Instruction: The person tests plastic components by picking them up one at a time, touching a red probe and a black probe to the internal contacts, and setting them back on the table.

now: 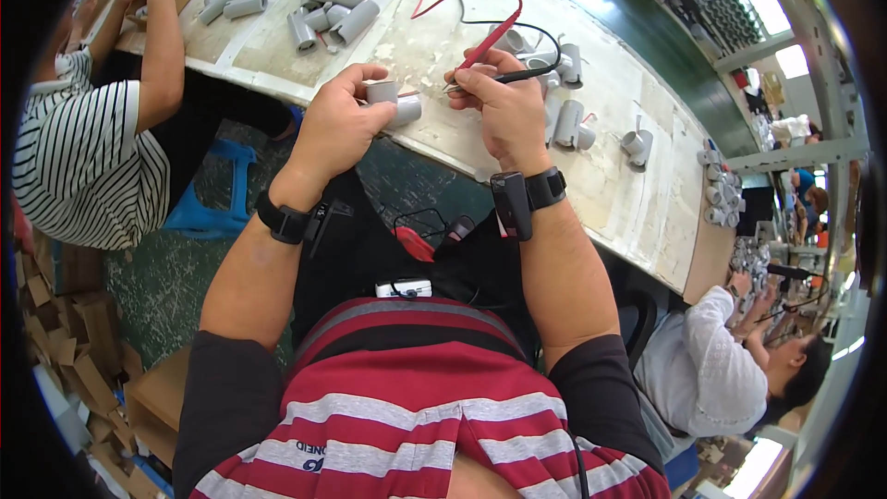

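Note:
My left hand [334, 125] is closed around a grey tube-shaped plastic part [407, 111] at the near edge of the worktable [443, 134]. A short reddish wire end shows beside that part. In my right hand [514, 115] are two test probes, a red probe [492, 42] and a black probe [524, 75], pinched together by the fingers. Their tips point left toward the grey part, with a gap between. Red and black leads run from the probes across the table.
Many similar grey tube parts [354, 20] lie heaped at the far left, others [569, 126] to the right. A co-worker in stripes [83, 148] sits left near a blue stool [214, 189]; another in white [702, 365] sits right. Cardboard boxes [92, 333] are piled at lower left.

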A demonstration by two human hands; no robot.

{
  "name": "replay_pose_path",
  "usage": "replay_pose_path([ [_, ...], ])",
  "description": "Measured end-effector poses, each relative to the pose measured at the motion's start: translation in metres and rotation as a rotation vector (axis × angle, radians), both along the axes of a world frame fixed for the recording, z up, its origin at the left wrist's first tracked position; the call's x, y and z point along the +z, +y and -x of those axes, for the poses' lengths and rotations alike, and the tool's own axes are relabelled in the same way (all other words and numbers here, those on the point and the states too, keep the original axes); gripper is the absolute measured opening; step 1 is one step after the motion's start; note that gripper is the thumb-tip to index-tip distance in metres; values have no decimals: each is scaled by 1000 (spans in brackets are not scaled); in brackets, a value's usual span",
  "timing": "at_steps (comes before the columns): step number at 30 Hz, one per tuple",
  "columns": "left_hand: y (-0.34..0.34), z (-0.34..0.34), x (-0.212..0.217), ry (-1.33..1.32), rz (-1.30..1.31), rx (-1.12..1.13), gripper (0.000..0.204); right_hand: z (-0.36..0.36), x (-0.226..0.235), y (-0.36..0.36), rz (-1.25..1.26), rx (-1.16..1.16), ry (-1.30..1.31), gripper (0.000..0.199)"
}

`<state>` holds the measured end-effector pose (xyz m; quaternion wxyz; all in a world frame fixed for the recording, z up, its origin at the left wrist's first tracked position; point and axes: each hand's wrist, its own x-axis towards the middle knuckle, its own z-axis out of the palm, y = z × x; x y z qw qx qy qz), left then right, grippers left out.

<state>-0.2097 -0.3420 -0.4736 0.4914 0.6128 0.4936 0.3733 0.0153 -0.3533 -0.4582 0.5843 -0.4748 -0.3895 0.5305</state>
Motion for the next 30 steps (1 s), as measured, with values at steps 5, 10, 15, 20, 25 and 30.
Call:
replay_pose_path([
  [5,-2,6,6,-31,59,-29,42,16,-13,0,-40,15,-24,34],
  [10,2,7,7,6,58,-55,40,18,-14,-1,-17,56,-163,36],
  [15,2,1,14,33,38,-76,41,17,-17,0,15,68,-178,37],
  [20,1,-1,14,18,29,-76,41,15,-18,1,37,90,-239,37],
  [25,2,-1,14,25,23,-83,41,13,-16,2,61,107,-270,38],
  [30,1,-2,11,-5,33,-84,43,12,-15,-2,39,112,-345,38],
])
